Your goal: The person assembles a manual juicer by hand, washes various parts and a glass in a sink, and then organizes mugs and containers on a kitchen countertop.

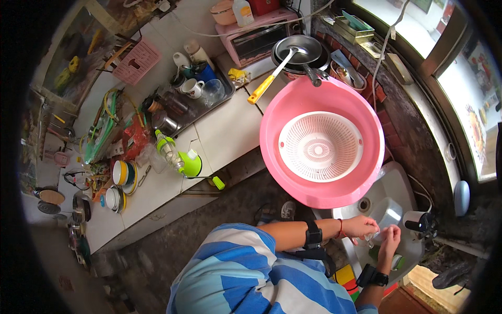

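Both of my hands are close together over the near side of the white sink [351, 211]. My left hand [361, 226] has its fingers curled together. Facing it, my right hand [390, 239] is also closed, fingertips near those of the left. Something small, clear and shiny shows between and below them; I cannot make out what it is. Just beyond the fingers, a clear plastic container [389, 210] sits in the sink. A green-and-white object [397, 261] lies partly hidden beside my right wrist.
Beyond the sink stands a large pink basin [272, 152] with a white colander [293, 125] inside. Pans [306, 48] are stacked behind it. A tap [418, 222] is at the sink's right. Along the left counter are a green hand-cranked device [191, 163] and a tray of cups [222, 102].
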The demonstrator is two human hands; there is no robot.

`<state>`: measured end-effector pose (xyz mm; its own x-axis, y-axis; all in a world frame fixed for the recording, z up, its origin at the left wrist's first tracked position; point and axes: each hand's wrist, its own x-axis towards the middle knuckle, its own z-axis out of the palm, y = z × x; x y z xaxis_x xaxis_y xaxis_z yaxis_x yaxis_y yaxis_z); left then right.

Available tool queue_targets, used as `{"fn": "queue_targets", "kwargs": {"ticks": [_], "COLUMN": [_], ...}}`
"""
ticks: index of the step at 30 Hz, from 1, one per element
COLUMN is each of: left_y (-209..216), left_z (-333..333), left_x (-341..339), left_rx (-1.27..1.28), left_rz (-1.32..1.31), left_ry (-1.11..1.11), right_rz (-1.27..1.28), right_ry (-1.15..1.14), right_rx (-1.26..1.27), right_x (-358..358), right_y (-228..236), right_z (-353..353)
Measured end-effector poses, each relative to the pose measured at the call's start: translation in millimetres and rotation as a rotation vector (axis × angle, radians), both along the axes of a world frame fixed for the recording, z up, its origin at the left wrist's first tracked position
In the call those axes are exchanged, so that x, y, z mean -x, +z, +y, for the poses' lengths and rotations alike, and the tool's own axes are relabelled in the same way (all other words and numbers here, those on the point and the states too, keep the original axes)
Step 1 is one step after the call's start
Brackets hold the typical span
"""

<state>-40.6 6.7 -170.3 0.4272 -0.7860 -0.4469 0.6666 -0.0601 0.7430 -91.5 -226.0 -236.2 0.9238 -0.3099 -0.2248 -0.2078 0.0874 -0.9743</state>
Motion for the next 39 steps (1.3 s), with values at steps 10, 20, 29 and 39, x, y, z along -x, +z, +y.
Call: {"fn": "queue_targets", "kwargs": {"ticks": [10, 20, 29, 39], "left_y": [7, 45, 87, 125], "left_z": [34, 137, 264, 355], "left_x": [33, 102, 229, 260], "left_rx": [0.030, -0.128, -0.284, -0.432], "left_rz": [0.002, -0.012, -0.066, -0.276], "left_ry": [0.023, 0.538, 1.251, 1.162], "right_rz": [0.118, -0.057, -0.592, -1.362], "right_ry": [0.328, 0.502, 0.165, 1.080], "right_rx": [0.421, 0.788, 0.891, 0.930], "right_x": [34, 60, 71, 103], "right_y": [61, 90, 199, 216], "right_z": [38, 31, 82, 355]}}
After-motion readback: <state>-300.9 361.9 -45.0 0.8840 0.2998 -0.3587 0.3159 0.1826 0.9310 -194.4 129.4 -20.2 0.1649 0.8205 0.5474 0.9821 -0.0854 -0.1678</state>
